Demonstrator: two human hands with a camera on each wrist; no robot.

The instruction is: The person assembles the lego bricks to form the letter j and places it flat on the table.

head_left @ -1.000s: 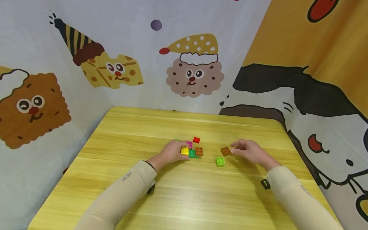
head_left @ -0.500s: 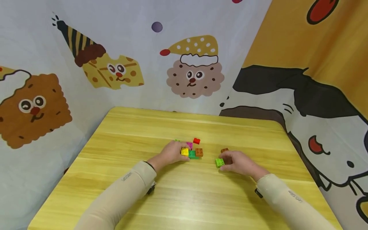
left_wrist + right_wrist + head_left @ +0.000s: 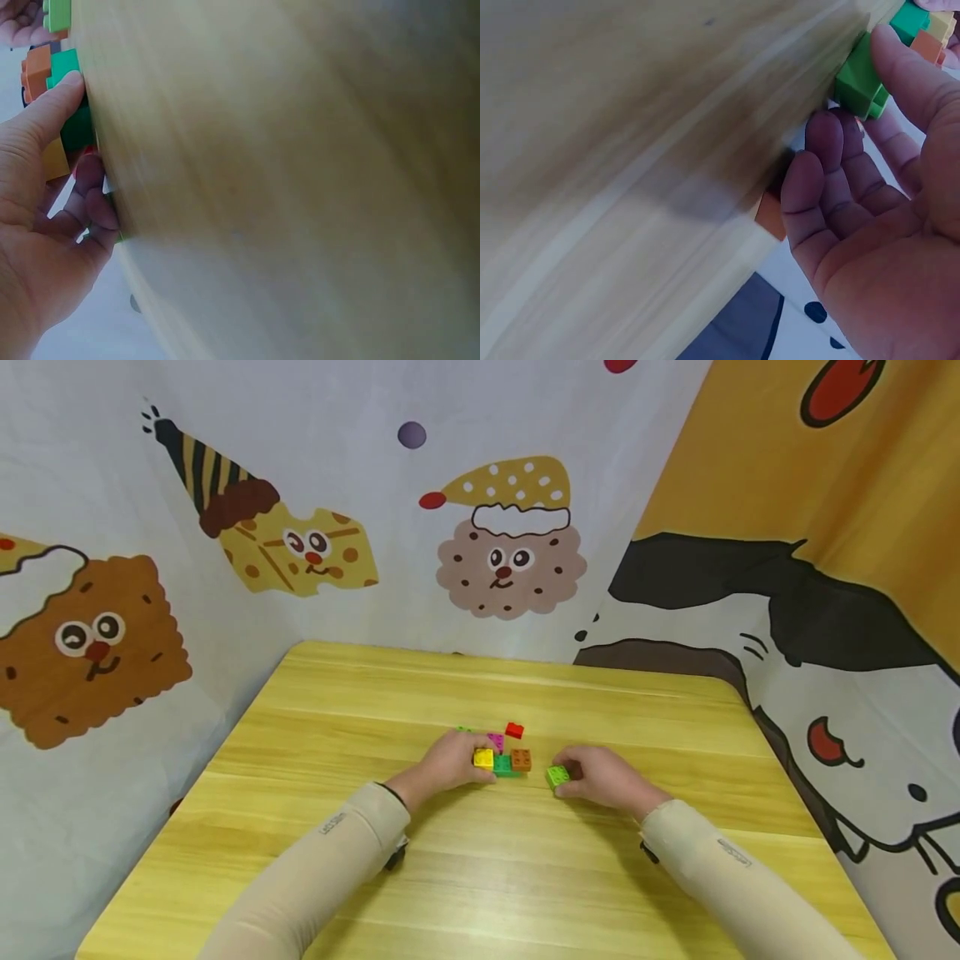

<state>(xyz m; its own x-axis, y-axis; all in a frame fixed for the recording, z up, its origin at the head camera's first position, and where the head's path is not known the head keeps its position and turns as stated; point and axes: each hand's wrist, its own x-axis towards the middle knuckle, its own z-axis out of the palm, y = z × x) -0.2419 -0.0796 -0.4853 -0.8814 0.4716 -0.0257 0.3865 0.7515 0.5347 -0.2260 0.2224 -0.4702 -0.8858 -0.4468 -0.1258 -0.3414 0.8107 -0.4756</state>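
My left hand (image 3: 448, 760) grips a small build of toy building blocks at the table's middle: a green block (image 3: 502, 767) bearing a yellow block (image 3: 483, 760) and an orange-brown block (image 3: 521, 761). In the left wrist view its thumb lies along the green block (image 3: 76, 129). Just to the right, my right hand (image 3: 606, 775) pinches a lime green block (image 3: 557, 777) between thumb and fingers, with a short gap between it and the build. The right wrist view shows that lime block (image 3: 861, 81) by the thumb tip.
Behind the build lie a red block (image 3: 514, 730) and a magenta block (image 3: 497, 742). A light green piece (image 3: 464, 729) peeks out past the left hand. Another orange-brown block (image 3: 771, 216) shows behind the right fingers. Patterned cloth (image 3: 337, 618) hangs beyond the wooden table (image 3: 480, 877).
My right hand has left the loose orange-brown block, taken hold of the lime green block and carried it left towards the build. The left hand has stayed in place.
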